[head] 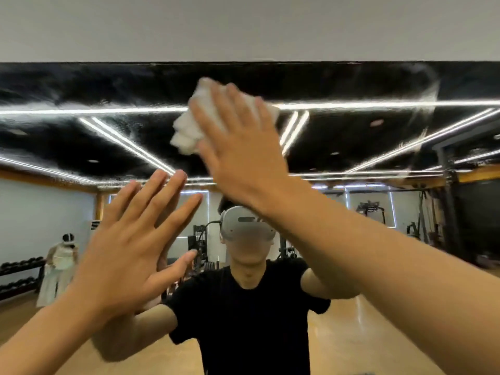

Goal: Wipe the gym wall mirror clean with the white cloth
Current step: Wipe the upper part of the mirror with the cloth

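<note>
Mirror: a wall-mounted glass pane running from a straight top edge, under a plain pale wall, down to the bottom of the frame. The surface is hard, flat and glossy. It reflects a dark ceiling with strip lights and a gym floor with equipment. Hazy grey smears cross the upper band, heaviest as a curved streak at upper right and a cloudy patch at upper left.

White cloth: top centre of the frame, just under the mirror's top edge, bunched into a soft, thick, ribbed wad. It lies between the glass and the right hand, which is laid flat over it with fingers straight, pressing rather than gripping. The hand's outline is blurred.

Left hand: lower left of centre, palm toward the glass, fingers straight and spread, holding nothing. The fingertips meet their reflection, so it appears to rest on the pane as a brace.

Assessment: wiping is in hand on the mirror's top band. Progress is judged partial, since smears show on both sides of the cloth. The next move calls for firm, even palm pressure carried sideways along the top edge toward the streaked corners, in overlapping passes. The cloth is not pinched and may slip from under the palm if pressure lapses.
</note>
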`<state>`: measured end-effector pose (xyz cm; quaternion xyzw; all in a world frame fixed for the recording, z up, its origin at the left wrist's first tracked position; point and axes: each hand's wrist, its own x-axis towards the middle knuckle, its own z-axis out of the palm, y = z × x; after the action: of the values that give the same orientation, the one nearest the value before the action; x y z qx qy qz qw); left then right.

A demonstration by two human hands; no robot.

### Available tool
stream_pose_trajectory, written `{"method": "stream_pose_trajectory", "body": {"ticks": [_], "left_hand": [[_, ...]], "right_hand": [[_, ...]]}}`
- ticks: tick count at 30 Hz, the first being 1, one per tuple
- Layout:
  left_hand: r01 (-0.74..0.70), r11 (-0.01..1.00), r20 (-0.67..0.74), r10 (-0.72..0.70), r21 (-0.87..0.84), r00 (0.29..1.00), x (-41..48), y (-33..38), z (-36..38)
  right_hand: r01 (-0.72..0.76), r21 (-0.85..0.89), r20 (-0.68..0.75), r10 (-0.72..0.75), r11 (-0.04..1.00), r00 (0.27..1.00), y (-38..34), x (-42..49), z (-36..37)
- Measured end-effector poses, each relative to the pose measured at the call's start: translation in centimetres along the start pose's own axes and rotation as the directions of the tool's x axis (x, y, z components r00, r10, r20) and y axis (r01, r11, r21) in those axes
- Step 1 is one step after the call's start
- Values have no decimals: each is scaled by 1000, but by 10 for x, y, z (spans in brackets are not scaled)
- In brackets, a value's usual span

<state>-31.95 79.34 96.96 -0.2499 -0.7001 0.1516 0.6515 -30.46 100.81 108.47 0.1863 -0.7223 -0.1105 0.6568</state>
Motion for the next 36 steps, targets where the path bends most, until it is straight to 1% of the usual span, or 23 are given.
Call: {"method": "stream_pose_trajectory", "body": {"ticks": [2, 3, 4, 6, 8, 11, 12, 14, 18, 21, 24, 26, 27, 30, 33, 36], "left_hand": [[-19, 1000, -7, 19, 4, 1000, -1, -3, -1], [-26, 1000, -10, 26, 5, 1000, -1, -4, 0], [-32, 999, -11, 32, 5, 999, -2, -4, 0], [-32, 999, -10, 32, 4, 999, -3, -4, 1], [-31, 1000, -12, 31, 2, 999, -3, -4, 2], [-29, 999, -32, 29, -16, 999, -2, -3, 2], [-32, 999, -41, 31, -23, 999, -2, -3, 1], [-35, 998, -52, 33, -46, 998, -1, -1, 1], [-2, 998, 10, 2, -58, 1000, 0, 0, 0], [51, 996, 43, -48, -68, 998, 4, 4, -5], [151, 985, 33, -149, -79, 988, 17, 25, -15], [180, 978, 9, -180, -103, 984, 33, 52, -22], [167, 979, -13, -169, -117, 986, 42, 69, -24], [57, 986, -74, -69, -156, 995, 77, 125, -23], [-25, 989, -36, 20, -144, 999, 107, 168, -17], [-54, 997, 36, 57, -59, 998, 131, 200, -8]], "right_hand": [[118, 5, 46, -119, 993, 992, -7, -16, 4], [152, 16, 57, -152, 988, 987, 5, -26, 1], [153, 23, 59, -154, 988, 986, 23, -37, -3], [68, -1, 62, -68, 998, 996, 71, -60, -14], [-89, -49, 82, 93, 995, 992, 126, -88, -28], [-280, -77, 124, 288, 957, 950, 202, -133, -56], [-317, -76, 141, 325, 945, 935, 219, -144, -63], [-340, -83, 155, 349, 937, 924, 240, -154, -67], [-329, -76, 138, 337, 941, 931, 242, -156, -59], [-335, -57, 105, 339, 941, 935, 242, -157, -58], [-328, -34, 94, 330, 944, 939, 242, -158, -57], [-319, -9, 87, 318, 948, 944, 243, -159, -56], [-306, -2, 77, 305, 952, 949, 244, -160, -55], [-282, 19, 35, 281, 959, 959, 250, -164, -51], [-244, 37, 15, 244, 969, 970, 249, -164, -48], [-193, 31, 34, 192, 981, 981, 253, -176, -48]]}}
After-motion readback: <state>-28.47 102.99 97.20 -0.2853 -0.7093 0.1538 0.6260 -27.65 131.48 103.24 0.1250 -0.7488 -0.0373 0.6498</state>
